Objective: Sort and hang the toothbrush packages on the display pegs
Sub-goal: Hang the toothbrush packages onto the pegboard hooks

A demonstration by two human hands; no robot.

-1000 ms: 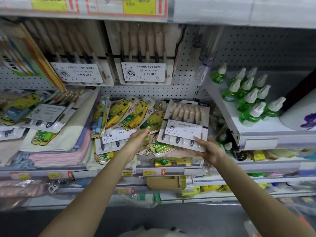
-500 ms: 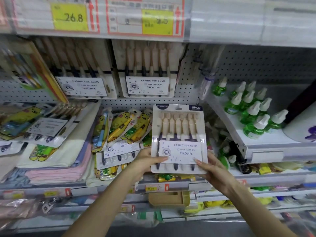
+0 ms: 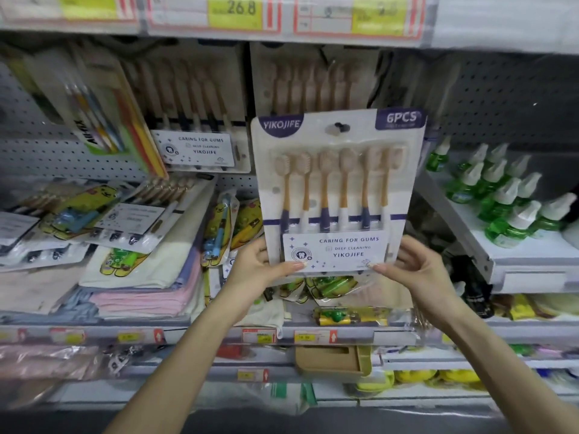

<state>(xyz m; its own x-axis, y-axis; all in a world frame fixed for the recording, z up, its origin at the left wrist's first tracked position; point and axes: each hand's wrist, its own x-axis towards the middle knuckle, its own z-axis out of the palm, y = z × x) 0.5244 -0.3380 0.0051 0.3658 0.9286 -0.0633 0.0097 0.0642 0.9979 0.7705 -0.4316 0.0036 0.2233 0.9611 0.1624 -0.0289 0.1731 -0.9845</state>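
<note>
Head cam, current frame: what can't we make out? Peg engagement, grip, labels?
- Peg engagement: the hang hole of the held pack is blurred in the head view, so I cannot tell if a peg passes through.
- Behind it, the hanging pack has its lower part hidden by the held pack.
- Grip: the left hand and right hand have fingers hidden behind the card.
- The top-right price label has blurred digits.

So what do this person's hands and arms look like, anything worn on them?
Nothing worn: the left hand and right hand are bare, no gloves, rings or watch. Both forearms are bare to the picture's edge, no sleeves. The nails look longish and pale.
</note>
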